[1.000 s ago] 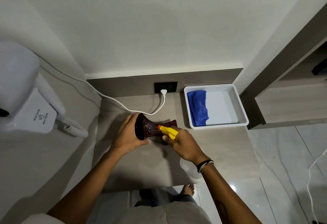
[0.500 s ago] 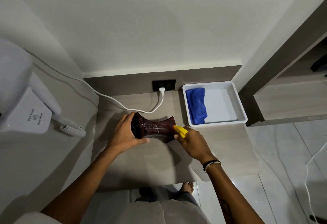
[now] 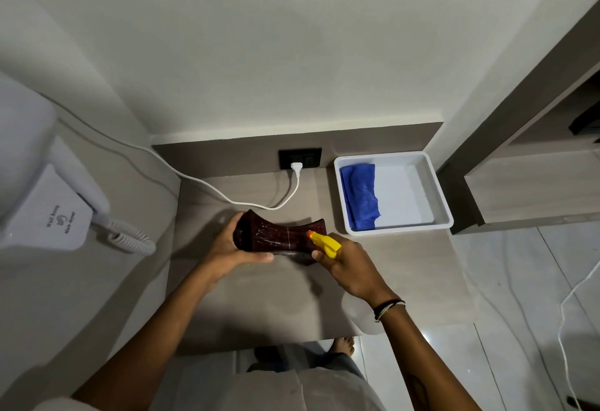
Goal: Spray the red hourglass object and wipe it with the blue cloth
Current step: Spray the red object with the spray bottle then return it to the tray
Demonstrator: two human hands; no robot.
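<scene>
Head view: left hand [image 3: 227, 248] clasps hourglass [image 3: 279, 235]; right hand [image 3: 350, 264] hides sprayer [image 3: 326, 243] bottle.

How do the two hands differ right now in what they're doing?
The left hand grips the wide end of the red hourglass object, holding it on its side; the right hand grips the spray bottle. The left hand steadies, while the right hand aims the yellow nozzle at the object's other end. Both are closed, over the counter.
</scene>
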